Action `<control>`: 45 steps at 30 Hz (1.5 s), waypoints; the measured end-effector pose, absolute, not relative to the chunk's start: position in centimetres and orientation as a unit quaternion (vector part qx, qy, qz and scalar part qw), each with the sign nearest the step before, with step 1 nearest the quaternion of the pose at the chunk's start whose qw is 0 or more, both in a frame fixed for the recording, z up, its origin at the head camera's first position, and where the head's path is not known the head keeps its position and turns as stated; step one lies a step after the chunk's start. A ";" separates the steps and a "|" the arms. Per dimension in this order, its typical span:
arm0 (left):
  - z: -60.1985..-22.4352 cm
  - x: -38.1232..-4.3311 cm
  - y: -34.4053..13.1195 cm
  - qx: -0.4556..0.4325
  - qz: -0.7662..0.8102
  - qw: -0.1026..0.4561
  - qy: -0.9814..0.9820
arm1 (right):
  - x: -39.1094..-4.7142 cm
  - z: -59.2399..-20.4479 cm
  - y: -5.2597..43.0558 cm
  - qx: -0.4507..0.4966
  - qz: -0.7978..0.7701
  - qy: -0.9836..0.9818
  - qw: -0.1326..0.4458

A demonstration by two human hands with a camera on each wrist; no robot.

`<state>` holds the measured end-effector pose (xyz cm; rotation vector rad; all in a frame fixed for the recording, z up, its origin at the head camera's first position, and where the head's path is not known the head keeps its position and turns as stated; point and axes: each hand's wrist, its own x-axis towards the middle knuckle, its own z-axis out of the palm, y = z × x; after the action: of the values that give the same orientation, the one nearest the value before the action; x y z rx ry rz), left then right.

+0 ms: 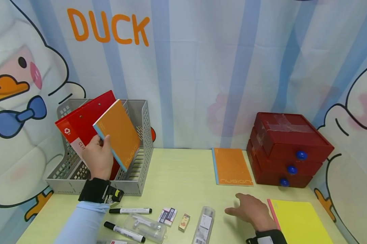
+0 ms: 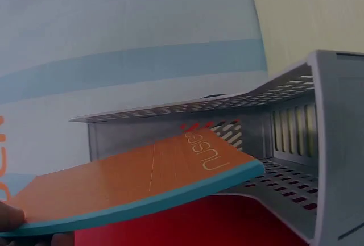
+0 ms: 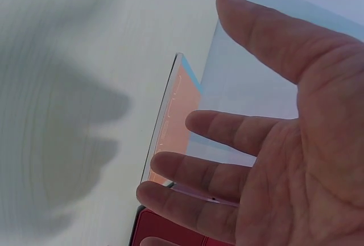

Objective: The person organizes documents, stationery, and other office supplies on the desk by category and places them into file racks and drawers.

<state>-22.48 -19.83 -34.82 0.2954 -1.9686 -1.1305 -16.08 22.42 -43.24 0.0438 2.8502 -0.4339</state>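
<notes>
My left hand (image 1: 98, 158) pinches the lower left edge of an orange notebook (image 1: 119, 134) with a blue spine. The notebook leans at a tilt over the right compartment of a grey file rack (image 1: 143, 135); the left wrist view shows its far corner (image 2: 210, 149) beside the perforated wall. Behind the hand a red clip folder (image 1: 88, 117) stands slanted in the rack, its lower part hidden. My right hand (image 1: 252, 211) hovers over the table with fingers spread, holding nothing. Just beyond it lies a second orange notebook (image 1: 232, 166), flat on the table.
A red three-drawer box (image 1: 288, 149) with blue knobs stands at the back right. A yellow notebook (image 1: 300, 220) lies at the right front. Along the front are two markers (image 1: 130, 210), a clear case (image 1: 146, 227), erasers (image 1: 167, 216), a small box (image 1: 184, 222) and a clear pen case (image 1: 204, 225).
</notes>
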 end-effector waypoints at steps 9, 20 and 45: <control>-37.1 -26.3 -18.8 0.130 -0.402 0.396 -0.815 | -16.3 -43.6 22.5 0.018 -0.151 0.979 0.136; -38.3 -28.9 -18.6 0.192 -0.439 0.380 -0.791 | -16.1 -43.5 22.6 0.010 -0.164 0.978 0.129; -40.1 -29.9 -18.6 0.240 -0.455 0.232 -0.826 | -15.9 -44.2 23.3 0.023 -0.186 0.974 0.130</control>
<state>-29.94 -18.64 -40.05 0.6595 -2.2686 -1.2493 -15.93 23.29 -44.16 0.0670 2.8287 -0.5408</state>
